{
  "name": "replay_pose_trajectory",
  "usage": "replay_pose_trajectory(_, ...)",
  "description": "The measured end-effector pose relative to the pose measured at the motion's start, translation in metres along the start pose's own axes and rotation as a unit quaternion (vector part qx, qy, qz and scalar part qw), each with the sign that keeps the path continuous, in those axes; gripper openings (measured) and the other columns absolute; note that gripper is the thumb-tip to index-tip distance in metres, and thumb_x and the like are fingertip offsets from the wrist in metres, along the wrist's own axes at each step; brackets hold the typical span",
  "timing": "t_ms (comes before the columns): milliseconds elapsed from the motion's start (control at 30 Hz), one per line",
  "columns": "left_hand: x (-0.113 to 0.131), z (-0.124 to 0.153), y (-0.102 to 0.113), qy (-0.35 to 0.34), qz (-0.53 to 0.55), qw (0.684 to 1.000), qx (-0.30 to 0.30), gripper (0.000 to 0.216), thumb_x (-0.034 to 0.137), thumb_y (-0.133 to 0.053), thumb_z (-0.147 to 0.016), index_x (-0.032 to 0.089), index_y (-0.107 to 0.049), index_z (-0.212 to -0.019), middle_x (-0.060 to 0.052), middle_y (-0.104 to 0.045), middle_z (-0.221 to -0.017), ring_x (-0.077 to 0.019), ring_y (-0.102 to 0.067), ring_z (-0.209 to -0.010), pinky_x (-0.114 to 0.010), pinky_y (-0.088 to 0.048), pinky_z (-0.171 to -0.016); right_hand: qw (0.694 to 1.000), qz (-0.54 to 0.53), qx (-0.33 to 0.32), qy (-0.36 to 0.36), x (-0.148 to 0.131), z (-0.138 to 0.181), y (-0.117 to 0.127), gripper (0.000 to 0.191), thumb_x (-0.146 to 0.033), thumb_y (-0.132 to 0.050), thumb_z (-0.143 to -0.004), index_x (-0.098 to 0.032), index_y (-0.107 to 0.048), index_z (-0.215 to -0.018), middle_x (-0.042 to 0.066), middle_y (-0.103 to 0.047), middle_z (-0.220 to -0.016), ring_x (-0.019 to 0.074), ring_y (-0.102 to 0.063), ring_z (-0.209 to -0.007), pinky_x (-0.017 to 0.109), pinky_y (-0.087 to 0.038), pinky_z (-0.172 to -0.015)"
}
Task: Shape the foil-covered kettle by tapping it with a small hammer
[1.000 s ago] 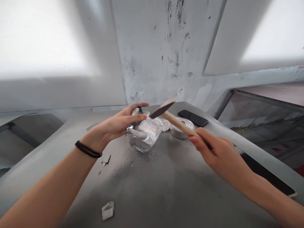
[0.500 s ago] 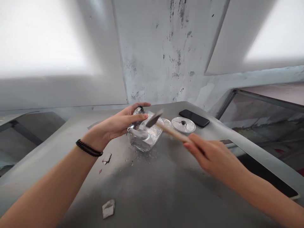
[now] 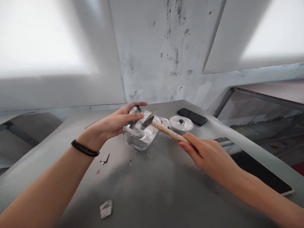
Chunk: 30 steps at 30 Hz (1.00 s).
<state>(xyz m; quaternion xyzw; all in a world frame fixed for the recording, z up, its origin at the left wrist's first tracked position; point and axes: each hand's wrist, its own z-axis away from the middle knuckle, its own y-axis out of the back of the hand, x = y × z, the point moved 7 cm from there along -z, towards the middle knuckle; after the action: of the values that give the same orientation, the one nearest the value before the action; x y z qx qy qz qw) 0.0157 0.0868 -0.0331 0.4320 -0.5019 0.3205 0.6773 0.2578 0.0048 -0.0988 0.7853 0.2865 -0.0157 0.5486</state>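
Observation:
A shiny silver metal teapot (image 3: 151, 134) lies tipped on the grey table, its spout towards me. My left hand (image 3: 116, 122) is closed on its far left side, thumb along the metal and one finger stretched out beyond it. In my right hand (image 3: 204, 152) is a hammer (image 3: 169, 130), gripped by its wooden handle. The dark hammer head is at the teapot's surface near the spout; whether it touches I cannot tell. Just right of the teapot stands a round silver lid (image 3: 175, 123) with a black knob, resting on a container.
A black phone (image 3: 192, 116) lies behind the lid. Under my right forearm is a tablet (image 3: 256, 166) with a dark screen. Small broken pieces (image 3: 106, 209) and crumbs are scattered on the table (image 3: 147, 186). A stained wall (image 3: 152, 57) rises behind.
The hammer head has come down and left onto or close to the teapot, and its motion blur is gone. The whole view has shifted slightly; my left hand keeps its hold.

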Motion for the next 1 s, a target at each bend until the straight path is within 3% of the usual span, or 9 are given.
replay_pose_trajectory(133,0.002,-0.001,0.000,-0.012,-0.009,1.000,0.001,0.057,0.041,-0.082,-0.090,0.036,-0.062,-0.143,-0.003,-0.062,-0.105,-0.0112,-0.057,-0.075,-0.019,-0.050,-0.055,0.997,-0.044,0.055,-0.028,0.002,0.001,0.012,0.041,-0.058,-0.035,-0.111,-0.027,-0.045,-0.085,-0.007,-0.046,-0.053,0.0143,-0.042,-0.041,0.027,-0.027,-0.045)
replay_pose_trajectory(367,0.002,0.001,-0.001,-0.006,-0.016,1.000,-0.013,0.055,0.042,-0.079,-0.093,0.036,-0.060,-0.145,-0.002,-0.062,-0.102,-0.0119,-0.059,-0.076,-0.019,-0.051,-0.058,1.000,0.003,-0.008,0.004,-0.005,0.000,-0.001,0.040,-0.056,-0.035,-0.111,-0.027,-0.045,-0.085,-0.005,-0.053,-0.054,0.0160,-0.047,-0.041,0.027,-0.024,-0.047)
replay_pose_trajectory(533,0.003,0.000,-0.001,-0.019,-0.022,0.999,-0.016,0.055,0.043,-0.080,-0.091,0.037,-0.061,-0.143,0.000,-0.059,-0.099,-0.0099,-0.053,-0.068,-0.020,-0.048,-0.055,0.997,0.007,0.079,0.015,-0.008,0.005,0.013,0.039,-0.054,-0.037,-0.111,-0.027,-0.046,-0.085,-0.007,-0.050,-0.052,0.0138,-0.043,-0.037,0.026,-0.025,-0.045)
replay_pose_trajectory(700,0.004,0.002,-0.003,-0.010,-0.026,0.999,-0.018,0.056,0.042,-0.078,-0.093,0.034,-0.059,-0.146,0.000,-0.061,-0.092,-0.0127,-0.058,-0.075,-0.020,-0.048,-0.059,0.997,0.061,0.025,0.041,-0.013,0.003,0.003,0.038,-0.052,-0.037,-0.112,-0.026,-0.049,-0.087,-0.006,-0.051,-0.051,0.0153,-0.046,-0.037,0.028,-0.021,-0.045)
replay_pose_trajectory(900,0.005,0.002,-0.002,-0.025,-0.030,0.999,-0.021,0.054,0.044,-0.081,-0.091,0.038,-0.063,-0.141,0.001,-0.056,-0.093,-0.0096,-0.052,-0.069,-0.018,-0.047,-0.056,0.997,0.013,0.078,0.009,-0.007,0.003,0.015,0.036,-0.052,-0.038,-0.111,-0.027,-0.046,-0.087,-0.007,-0.050,-0.052,0.0145,-0.044,-0.038,0.027,-0.026,-0.045)
replay_pose_trajectory(1000,0.006,0.003,-0.002,-0.017,-0.042,0.999,-0.019,0.055,0.044,-0.080,-0.091,0.038,-0.062,-0.143,0.000,-0.058,-0.093,-0.0102,-0.054,-0.069,-0.019,-0.049,-0.056,0.999,0.018,0.017,0.026,-0.009,0.002,0.006,0.036,-0.050,-0.038,-0.111,-0.027,-0.043,-0.085,-0.007,-0.050,-0.051,0.0148,-0.045,-0.038,0.028,-0.023,-0.045)
